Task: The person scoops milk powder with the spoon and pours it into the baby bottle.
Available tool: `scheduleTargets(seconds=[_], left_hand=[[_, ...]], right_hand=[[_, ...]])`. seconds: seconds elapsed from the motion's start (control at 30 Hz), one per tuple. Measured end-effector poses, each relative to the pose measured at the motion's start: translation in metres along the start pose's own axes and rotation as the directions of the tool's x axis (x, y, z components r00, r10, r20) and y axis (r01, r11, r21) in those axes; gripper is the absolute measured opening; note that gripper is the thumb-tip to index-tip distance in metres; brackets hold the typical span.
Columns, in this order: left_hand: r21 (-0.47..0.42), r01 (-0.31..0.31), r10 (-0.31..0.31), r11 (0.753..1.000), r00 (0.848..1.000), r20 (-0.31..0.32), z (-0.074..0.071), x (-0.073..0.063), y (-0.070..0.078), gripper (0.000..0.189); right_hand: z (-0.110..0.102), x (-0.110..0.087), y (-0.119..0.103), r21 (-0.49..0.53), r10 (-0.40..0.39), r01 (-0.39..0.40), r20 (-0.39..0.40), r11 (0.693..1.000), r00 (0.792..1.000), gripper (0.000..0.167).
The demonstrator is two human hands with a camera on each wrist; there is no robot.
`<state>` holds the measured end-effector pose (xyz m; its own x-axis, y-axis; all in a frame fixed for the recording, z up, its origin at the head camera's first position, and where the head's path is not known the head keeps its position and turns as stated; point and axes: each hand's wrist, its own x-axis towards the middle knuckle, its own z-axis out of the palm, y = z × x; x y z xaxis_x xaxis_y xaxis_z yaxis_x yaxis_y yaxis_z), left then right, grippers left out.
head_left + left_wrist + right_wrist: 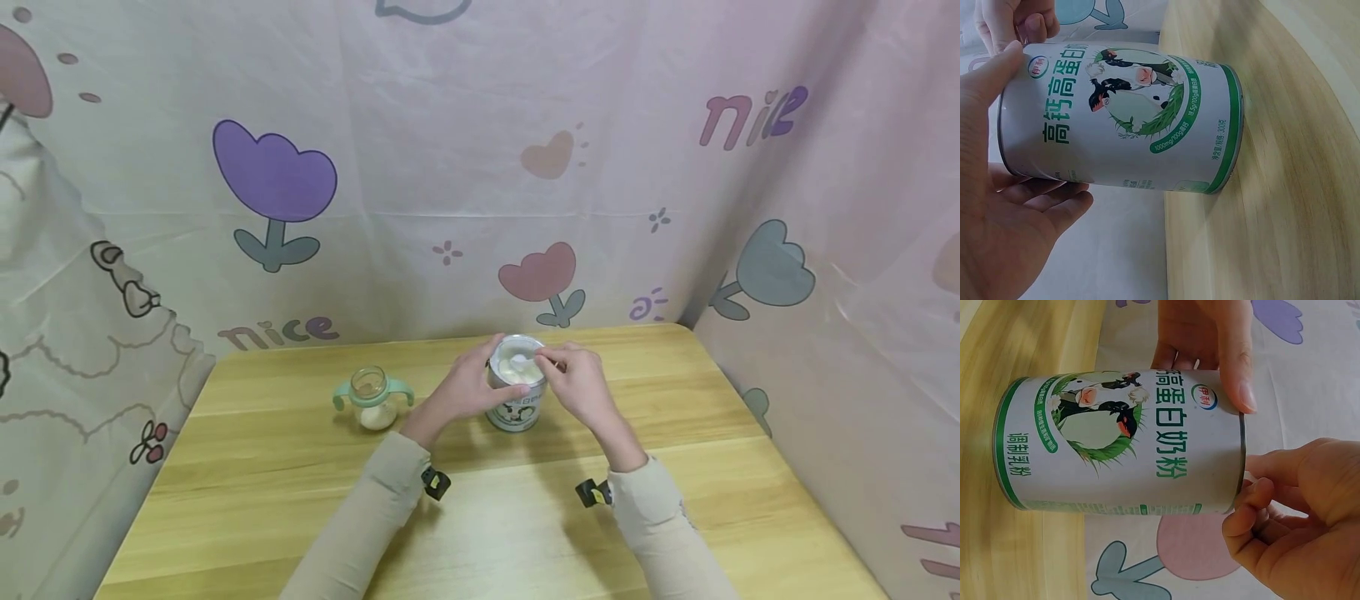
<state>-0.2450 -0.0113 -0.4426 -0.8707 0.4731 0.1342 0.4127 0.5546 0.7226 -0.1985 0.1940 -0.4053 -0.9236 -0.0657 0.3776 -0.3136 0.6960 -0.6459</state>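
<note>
A milk powder can (pixel 514 415), white with green bands and a cow picture, stands open on the table. My left hand (pixel 471 384) grips it near the top, thumb across the front and fingers around the far side, as the left wrist view shows the can (pixel 1129 119) between them. Over the rim on the right, my right hand (pixel 577 379) pinches the handle of a white scoop (pixel 519 361), whose bowl lies in the pale powder inside. In the right wrist view the right hand's curled fingers (pixel 1254 506) are at the can's rim, and the scoop is hidden.
Left of the can stands a baby bottle (pixel 372 417) with green side handles, its top uncapped and some whitish contents at the bottom. The wooden table (pixel 495 517) reaches back to a printed cloth (pixel 420 167). Dark wrist cameras (pixel 436 482) sit at both sleeves.
</note>
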Motion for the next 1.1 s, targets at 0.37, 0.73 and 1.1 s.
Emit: scheduleTargets(seconds=[0.37, 0.73, 1.1], left_hand=[[-0.011, -0.014, 0.014, 1.000, 1.000, -0.001, 0.0002, 0.0001, 0.0007, 0.109], [-0.010, 0.000, 0.000, 1.000, 1.000, 0.008, -0.0002, 0.0004, 0.0010, 0.108], [-0.011, -0.012, 0.012, 1.000, 1.000, 0.006, -0.0010, 0.0005, 0.0003, 0.108]], right_hand=[[0.0033, 0.0024, -0.0042, -0.054, -0.020, 0.021, 0.028, 0.998, 0.999, 0.019], [0.0024, 0.0008, -0.0037, -0.029, -0.051, 0.054, 0.093, 0.998, 0.994, 0.016], [0.0019, 0.0003, -0.0026, -0.035, -0.047, 0.053, 0.139, 0.998, 0.989, 0.017]])
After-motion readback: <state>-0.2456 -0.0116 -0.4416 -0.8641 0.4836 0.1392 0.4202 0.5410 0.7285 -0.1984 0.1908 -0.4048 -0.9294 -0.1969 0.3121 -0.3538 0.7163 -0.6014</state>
